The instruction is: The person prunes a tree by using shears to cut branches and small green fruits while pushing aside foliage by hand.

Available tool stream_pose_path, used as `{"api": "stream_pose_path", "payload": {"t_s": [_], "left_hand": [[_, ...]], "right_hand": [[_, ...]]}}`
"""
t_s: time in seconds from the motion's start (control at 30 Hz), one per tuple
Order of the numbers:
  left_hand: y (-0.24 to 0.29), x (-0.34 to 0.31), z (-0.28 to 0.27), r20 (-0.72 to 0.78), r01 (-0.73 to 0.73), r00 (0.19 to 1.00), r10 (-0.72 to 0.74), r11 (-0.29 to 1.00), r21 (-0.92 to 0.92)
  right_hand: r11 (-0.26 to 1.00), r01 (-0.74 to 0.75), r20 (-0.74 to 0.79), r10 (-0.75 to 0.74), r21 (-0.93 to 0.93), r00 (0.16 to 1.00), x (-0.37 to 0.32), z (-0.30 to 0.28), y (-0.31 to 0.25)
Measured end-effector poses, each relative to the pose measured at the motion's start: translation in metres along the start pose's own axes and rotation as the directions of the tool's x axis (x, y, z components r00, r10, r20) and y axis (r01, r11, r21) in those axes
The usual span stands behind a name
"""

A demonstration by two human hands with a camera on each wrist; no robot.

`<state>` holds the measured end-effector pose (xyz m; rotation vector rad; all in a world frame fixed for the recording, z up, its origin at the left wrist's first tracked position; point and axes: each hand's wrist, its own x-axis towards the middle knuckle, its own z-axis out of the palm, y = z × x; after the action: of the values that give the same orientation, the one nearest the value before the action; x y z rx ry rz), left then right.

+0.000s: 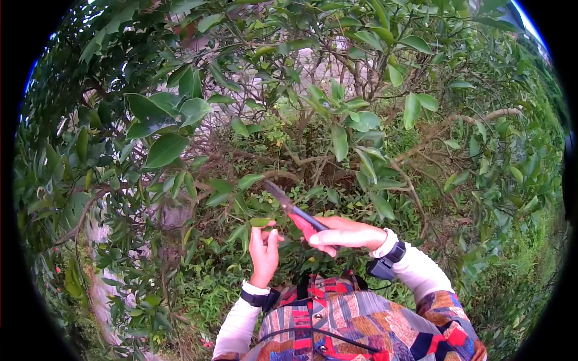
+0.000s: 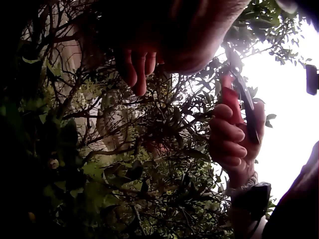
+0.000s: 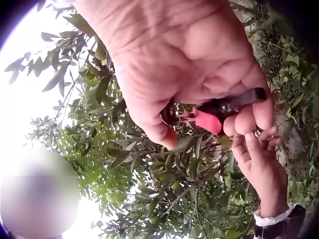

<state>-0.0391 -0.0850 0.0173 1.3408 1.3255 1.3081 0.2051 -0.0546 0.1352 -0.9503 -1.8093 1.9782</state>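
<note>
In the head view my right hand (image 1: pixel 349 233) grips pruning shears (image 1: pixel 301 216) with red and dark handles. Their metal end points up and left into the foliage. The left wrist view shows the right fingers curled round the red handle of the shears (image 2: pixel 233 102). Just left of the shears, my left hand (image 1: pixel 264 256) is raised with its fingers loosely bent, and a small green leaf (image 1: pixel 260 222) overlaps its fingertips. In the right wrist view the left hand (image 3: pixel 264 167) is close below the right fingers, and nothing shows between its thumb and fingers.
Leafy branches surround both hands. A bare brown branch (image 1: pixel 430 135) crosses at the right, and large leaves (image 1: pixel 165 150) hang at the upper left. Green undergrowth (image 1: pixel 205 289) lies below. The person's patterned shirt (image 1: pixel 361 319) fills the lower middle.
</note>
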Motion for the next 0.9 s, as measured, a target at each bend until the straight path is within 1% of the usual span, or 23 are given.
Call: {"api": "stream_pose_path", "payload": {"t_s": [0.03, 0.07, 0.1, 0.17, 0.23, 0.27, 0.3, 0.37, 0.43, 0.5, 0.53, 0.57, 0.6, 0.63, 0.67, 0.7, 0.77, 0.8, 0.9], "left_hand": [[0.001, -0.001, -0.004, -0.018, 0.01, 1.0, -0.01, 1.0, -0.008], [-0.005, -0.001, -0.008, -0.013, -0.008, 1.0, 0.007, 1.0, -0.018], [-0.006, -0.004, -0.01, -0.023, -0.003, 1.0, 0.003, 1.0, -0.021], [-0.001, -0.004, -0.013, -0.052, -0.005, 0.999, 0.002, 0.999, -0.047], [0.001, -0.006, -0.018, -0.063, -0.003, 0.998, 0.0, 0.999, -0.049], [0.001, -0.006, -0.02, -0.071, -0.005, 0.997, 0.001, 0.999, -0.05], [-0.001, -0.006, -0.021, -0.081, -0.001, 0.997, -0.003, 0.998, -0.055], [-0.005, -0.007, -0.025, -0.021, -0.022, 1.0, 0.021, 0.999, -0.048], [-0.008, -0.009, -0.022, -0.034, -0.042, 0.999, 0.039, 0.997, -0.071], [-0.014, -0.011, -0.022, 0.017, -0.032, 0.999, 0.033, 0.998, -0.05], [-0.013, -0.012, -0.021, -0.006, -0.012, 1.0, 0.012, 0.999, -0.034], [-0.013, -0.012, -0.021, -0.011, -0.009, 1.0, 0.008, 0.999, -0.037], [-0.013, -0.012, -0.02, 0.001, 0.002, 1.0, -0.002, 1.0, -0.03], [-0.014, -0.012, -0.02, 0.014, 0.012, 1.0, -0.012, 1.0, -0.023], [-0.018, -0.011, -0.018, 0.002, -0.018, 1.0, 0.019, 0.999, -0.03], [-0.019, -0.012, -0.02, 0.0, -0.014, 1.0, 0.014, 0.999, -0.031], [-0.02, -0.012, -0.021, 0.023, -0.013, 1.0, 0.013, 1.0, -0.001], [-0.022, -0.011, -0.02, 0.027, -0.014, 1.0, 0.015, 1.0, -0.005], [-0.022, -0.008, -0.022, 0.037, -0.046, 0.998, 0.045, 0.999, 0.006]], "right_hand": [[0.989, 0.068, -0.06, -0.06, 0.132, 0.996, 0.006, -0.002, 0.004], [0.977, 0.053, -0.088, -0.036, 0.206, 0.995, 0.013, -0.007, 0.006], [0.957, 0.041, -0.164, 0.007, 0.287, 0.986, 0.016, -0.011, 0.005], [0.945, -0.011, -0.283, 0.109, 0.328, 0.953, 0.029, -0.025, 0.011], [0.881, 0.025, -0.382, 0.18, 0.473, 0.907, 0.042, -0.035, 0.017], [0.877, 0.078, -0.422, 0.147, 0.473, 0.895, 0.049, -0.04, 0.02], [0.852, 0.119, -0.444, 0.142, 0.51, 0.885, 0.06, -0.051, 0.027], [0.773, 0.197, -0.38, 0.061, 0.603, 0.923, 0.075, -0.07, 0.03], [0.784, 0.176, -0.457, 0.15, 0.595, 0.877, 0.088, -0.079, 0.022], [0.794, 0.149, -0.454, 0.173, 0.589, 0.874, 0.1, -0.093, 0.021], [0.77, 0.131, -0.418, 0.187, 0.625, 0.889, 0.106, -0.102, 0.026], [0.771, 0.124, -0.413, 0.191, 0.624, 0.891, 0.114, -0.11, 0.032], [0.761, 0.121, -0.43, 0.221, 0.638, 0.875, 0.121, -0.117, 0.037], [0.75, 0.12, -0.447, 0.25, 0.65, 0.859, 0.127, -0.12, 0.04], [0.771, 0.164, -0.526, 0.246, 0.616, 0.814, 0.132, -0.121, 0.044], [0.77, 0.16, -0.523, 0.25, 0.617, 0.815, 0.135, -0.123, 0.046], [0.788, 0.087, -0.477, 0.276, 0.609, 0.834, 0.138, -0.123, 0.038], [0.79, 0.083, -0.509, 0.307, 0.608, 0.805, 0.141, -0.121, 0.036], [0.807, 0.062, -0.513, 0.313, 0.588, 0.799, 0.145, -0.115, 0.029]]}}
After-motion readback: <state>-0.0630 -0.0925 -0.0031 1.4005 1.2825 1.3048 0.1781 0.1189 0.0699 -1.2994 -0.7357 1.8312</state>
